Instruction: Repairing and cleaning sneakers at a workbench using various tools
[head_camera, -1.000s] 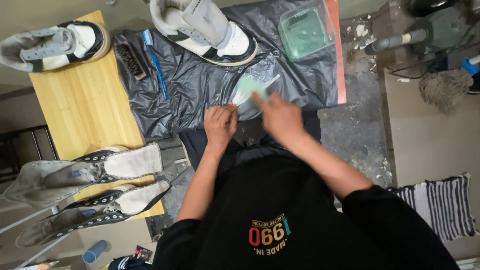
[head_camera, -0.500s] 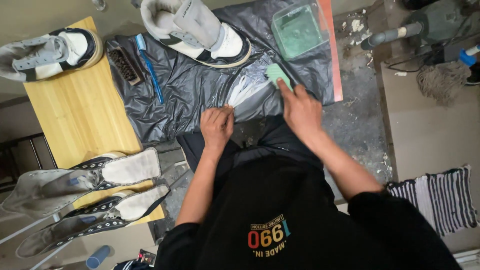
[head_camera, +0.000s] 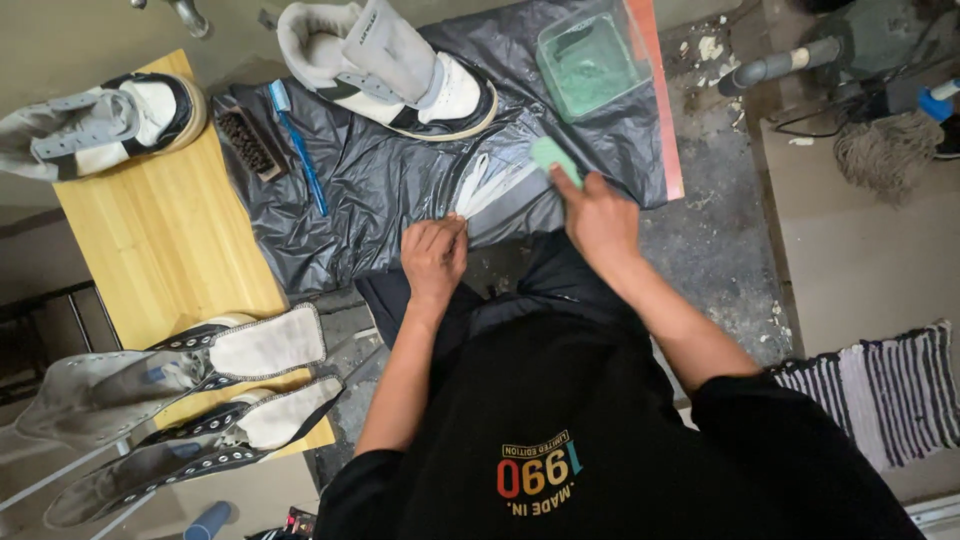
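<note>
My left hand (head_camera: 433, 256) pinches the near ends of white shoelaces (head_camera: 487, 186) that lie fanned out on a black plastic sheet (head_camera: 380, 180). My right hand (head_camera: 598, 215) holds a small green sponge (head_camera: 553, 157) just right of the laces' far ends. A white, grey and black high-top shoe (head_camera: 385, 68) lies on the sheet beyond the laces. A clear tub of green soapy water (head_camera: 590, 62) stands at the sheet's far right.
A dark brush (head_camera: 248, 142) and a blue toothbrush (head_camera: 298, 148) lie on the sheet's left part. A wooden table (head_camera: 170, 250) carries another shoe (head_camera: 95, 122) and two more high-tops (head_camera: 180, 400) at its near end. A mop (head_camera: 880, 150) and a striped rug (head_camera: 880, 390) lie to the right.
My right hand has moved with the green sponge from over the laces to the right, towards the tub. My left hand stays on the lace ends.
</note>
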